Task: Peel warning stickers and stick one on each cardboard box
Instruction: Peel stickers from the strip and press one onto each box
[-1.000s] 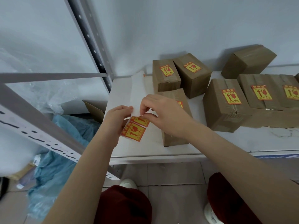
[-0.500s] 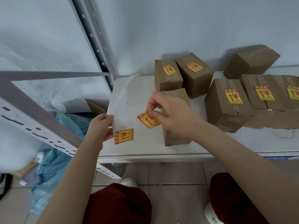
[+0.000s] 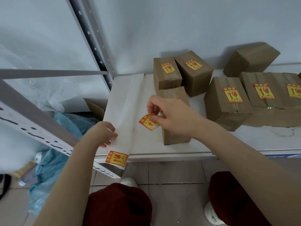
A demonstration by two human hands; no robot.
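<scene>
Fingers of the right hand (image 3: 172,116) pinch a peeled warning sticker (image 3: 149,122), one corner curled, just at 9 o'clock of the nearest cardboard box (image 3: 176,136) on the white shelf (image 3: 162,150). The left hand (image 3: 104,132), at 8 o'clock of the right, grips the white backing strip (image 3: 125,103), which carries a second sticker (image 3: 116,159) at its 6 o'clock end. Stickered boxes (image 3: 228,111) and one bare box (image 3: 250,58) stand from 12 to 3 o'clock.

The right hand (image 3: 172,116) pinched a peeled warning sticker (image 3: 149,121) beside the nearest cardboard box (image 3: 176,134), while the left hand (image 3: 104,133) gripped the white backing strip (image 3: 125,111) carrying one more sticker (image 3: 116,158).
</scene>
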